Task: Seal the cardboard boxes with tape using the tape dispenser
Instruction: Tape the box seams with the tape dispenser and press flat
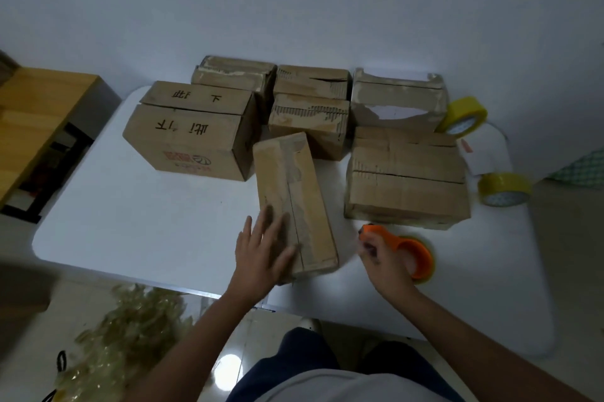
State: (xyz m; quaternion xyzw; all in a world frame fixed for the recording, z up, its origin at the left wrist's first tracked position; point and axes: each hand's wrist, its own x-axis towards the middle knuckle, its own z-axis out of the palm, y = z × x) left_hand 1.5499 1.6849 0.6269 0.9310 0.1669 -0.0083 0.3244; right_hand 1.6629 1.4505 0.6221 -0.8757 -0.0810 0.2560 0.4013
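Right — left hand lies flat on the narrow box, long axis running away; right hand grips the tape dispenser just beside its near end.

Tape dispenser lies right of nearest box, seemingly apart.

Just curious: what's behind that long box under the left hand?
Behind the long box stand two small worn boxes, one behind the other. Their lower parts are hidden, and their contents cannot be seen.
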